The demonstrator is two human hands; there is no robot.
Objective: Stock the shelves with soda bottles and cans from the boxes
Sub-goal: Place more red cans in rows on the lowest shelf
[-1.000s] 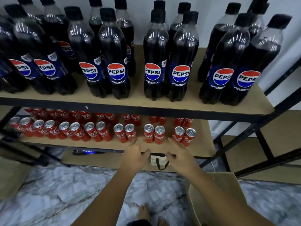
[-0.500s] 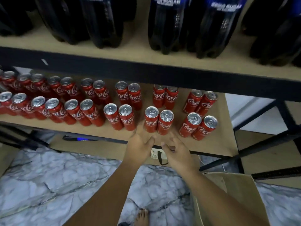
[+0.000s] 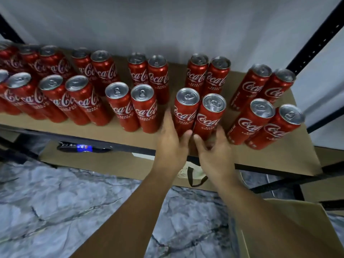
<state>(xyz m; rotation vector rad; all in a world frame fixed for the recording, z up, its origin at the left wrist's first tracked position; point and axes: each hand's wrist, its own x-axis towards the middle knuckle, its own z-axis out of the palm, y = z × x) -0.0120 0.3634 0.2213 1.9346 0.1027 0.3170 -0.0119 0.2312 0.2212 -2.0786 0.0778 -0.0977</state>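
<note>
both grips loose, open, left hand (image 3: pixel 172 146) & right hand (image 3: pixel 214 155) flanking upright can pair (image 3: pixel 197 114), tops up

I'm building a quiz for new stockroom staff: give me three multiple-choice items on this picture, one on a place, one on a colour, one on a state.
1. Where is the cardboard box?
A. on the shelf
B. on the floor at lower right
C. in the left hand

2. The cans are:
A. red
B. green
C. blue

3. The cans on the shelf are:
A. lying down
B. crushed
C. standing upright

Answers: 1 B, it sits beneath the right hand's forearm; 2 A, red with white script; 3 C, silver tops face up.
</note>
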